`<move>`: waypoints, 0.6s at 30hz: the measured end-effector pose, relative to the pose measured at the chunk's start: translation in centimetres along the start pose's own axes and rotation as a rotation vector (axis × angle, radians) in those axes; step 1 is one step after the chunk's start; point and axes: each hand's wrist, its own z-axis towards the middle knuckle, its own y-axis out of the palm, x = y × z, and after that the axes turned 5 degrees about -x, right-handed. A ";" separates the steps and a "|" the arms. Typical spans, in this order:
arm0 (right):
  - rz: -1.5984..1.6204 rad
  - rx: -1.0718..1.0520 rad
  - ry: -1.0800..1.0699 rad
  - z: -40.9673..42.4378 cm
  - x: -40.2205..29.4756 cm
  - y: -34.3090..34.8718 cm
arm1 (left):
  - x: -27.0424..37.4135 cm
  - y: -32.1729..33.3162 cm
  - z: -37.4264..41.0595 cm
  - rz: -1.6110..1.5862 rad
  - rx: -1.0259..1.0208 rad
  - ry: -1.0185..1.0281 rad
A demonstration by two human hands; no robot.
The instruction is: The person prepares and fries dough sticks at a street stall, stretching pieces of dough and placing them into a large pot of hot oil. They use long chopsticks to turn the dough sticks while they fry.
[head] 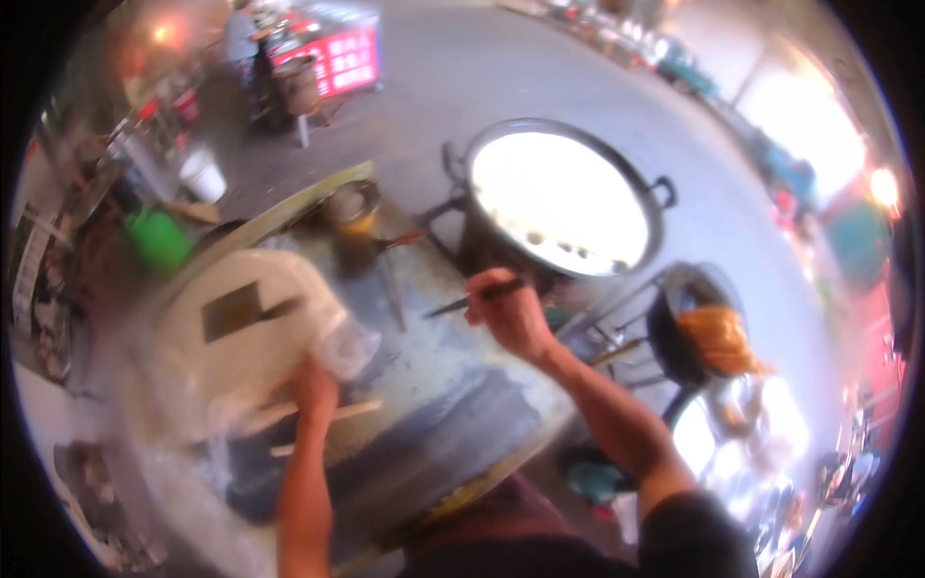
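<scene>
My right hand [509, 314] grips a thin dark-handled tool [449, 308], its narrow tip pointing left over the worktable [433, 404]. Whether it is a knife cannot be made out. At the left, my left hand [316, 383] rests against the near edge of a large pale mass that looks like dough [267, 278]. Clear plastic sheeting [350, 347] bunches beside that hand, and its fingers are blurred and partly hidden. On the pale mass lies a rectangular blade with a handle [235, 312]. A light wooden stick [354, 412] lies close to my left wrist.
Beyond the table stands a wide two-handled pan [654, 217] with small pieces along its near edge. A pot [350, 206] sits at the table's far corner. To the right is a dark basket with an orange cloth [712, 336]. A person [242, 43] stands by a distant stall.
</scene>
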 end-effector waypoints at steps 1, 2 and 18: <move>0.119 0.113 -0.113 -1.8 1.0 -2.4 | 1.7 0.3 -0.4 0.003 0.128 0.056; 0.106 0.251 -0.164 -3.7 0.7 -4.7 | 3.3 -0.4 -1.4 0.007 0.261 0.096; -0.401 0.324 -0.054 -5.2 6.3 -26.8 | 7.3 -0.6 0.7 -0.135 -0.012 0.253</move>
